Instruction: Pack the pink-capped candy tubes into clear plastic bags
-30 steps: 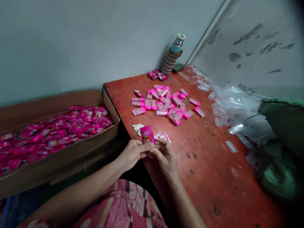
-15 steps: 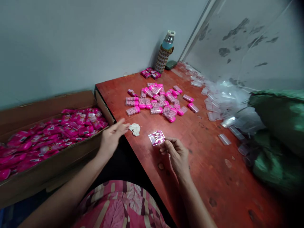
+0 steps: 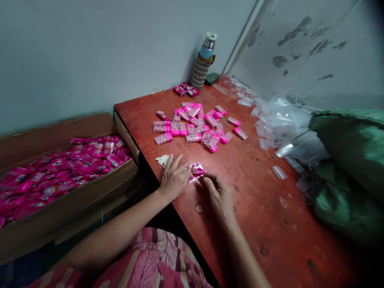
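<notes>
A small shiny pink-and-clear wrapper [image 3: 197,171] is pinched at its right edge by my right hand [image 3: 219,196], low over the red table [image 3: 255,208]. My left hand [image 3: 174,179] lies on the wrapper's left side with its fingers apart, its fingertips at or touching the edge. Just behind my left hand is a crumpled white lump [image 3: 162,160], partly covered by the fingers. Several clear containers with pink caps and pink beads [image 3: 211,142] lie in a loose group farther back on the table.
A cardboard box [image 3: 99,200] of pink packets [image 3: 87,162] stands at the left. Small pink packs [image 3: 180,91], a bottle [image 3: 204,60] and a green case [image 3: 212,78] are at the back. Clear empty containers [image 3: 279,172] and a green sack [image 3: 348,200] occupy the right.
My left hand has moved right, from beside the table edge by the box to the wrapper. My right hand still pinches the wrapper. The camera view has shifted slightly.
</notes>
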Demonstrator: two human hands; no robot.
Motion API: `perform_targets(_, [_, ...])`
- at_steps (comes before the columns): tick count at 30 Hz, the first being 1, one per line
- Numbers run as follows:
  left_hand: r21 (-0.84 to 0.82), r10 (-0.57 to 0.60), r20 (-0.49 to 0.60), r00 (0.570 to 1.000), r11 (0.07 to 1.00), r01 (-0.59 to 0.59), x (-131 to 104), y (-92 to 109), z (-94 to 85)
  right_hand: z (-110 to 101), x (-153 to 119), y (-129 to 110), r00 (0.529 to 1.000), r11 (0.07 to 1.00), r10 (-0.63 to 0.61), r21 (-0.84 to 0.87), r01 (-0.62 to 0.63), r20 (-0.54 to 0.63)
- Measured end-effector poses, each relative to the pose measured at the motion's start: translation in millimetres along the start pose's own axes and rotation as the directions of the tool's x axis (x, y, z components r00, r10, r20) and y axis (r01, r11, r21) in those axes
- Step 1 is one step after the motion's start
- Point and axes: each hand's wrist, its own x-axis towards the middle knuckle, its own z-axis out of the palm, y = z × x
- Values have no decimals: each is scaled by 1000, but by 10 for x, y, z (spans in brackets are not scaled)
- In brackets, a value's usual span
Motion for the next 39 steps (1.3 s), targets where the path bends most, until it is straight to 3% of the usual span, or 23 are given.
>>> perform_targets(3, [-96,-24,-52,998,995,19,-21,43,-18,98,38,-38,998,995,13,99,-7,-59])
perform_targets(6, [-238,-60,-79,995,970,40,-32,121,-63,160,101,-97,994,948,100,309,-81,-46])
perform_targets(9, [-455,-213,-62,975,876,162,-26,193,-144,133,159,-160,991,883,132,454,-123,12])
perform_targets(12, [-678,-380,173,909,624,389,-10,205,-217,44,183,-232,982,856,118,487,-175,146])
perform_targets(15, [-737,-326,438,837,403,543,1,173,-223,-42,201,-301,934,860,105,440,-258,341])
perform_targets(18, [-746,-320,509,799,299,595,-1,152,-188,-104,303,-337,892,918,82,315,-241,444])
perform_targets(19, [-747,-341,508,791,283,602,-4,150,-179,-122,369,-339,905,950,73,246,-191,419])
perform_targets(21, [-740,-398,496,772,272,616,-12,153,-176,-160,546,-337,968,998,28,40,-39,250])
perform_targets(22, [-734,-429,489,759,268,625,-16,156,-181,-177,652,-335,990,995,-21,-96,34,136])
perform_targets(24, [-722,-484,481,731,254,643,-27,160,-197,-202,873,-336,990,921,-132,-375,105,-47])
perform_targets(26, [-713,-520,481,706,236,660,-38,161,-215,-203,1076,-340,977,809,-167,-585,61,-129])
perform_targets(28, [-714,-538,478,694,223,664,-49,158,-229,-177,1241,-337,977,737,-112,-675,-39,-179])
perform_targets(30, [-726,-551,440,709,246,642,-56,151,-242,-138,1363,-318,978,731,-38,-673,-113,-205])
perform_targets(33, [-759,-581,370,725,261,597,-44,129,-264,-103,1464,-266,982,782,11,-610,-125,-186])
perform_targets(35, [-799,-612,394,686,141,585,-10,106,-284,-116,1461,-235,983,810,-5,-577,-104,-184])
perform_targets(37, [-835,-636,459,620,-72,546,42,78,-303,-150,1379,-222,976,858,-60,-510,-57,-209])
perform_targets(39, [-842,-646,519,560,-274,464,100,53,-313,-178,1201,-237,973,945,-91,-327,17,-212])
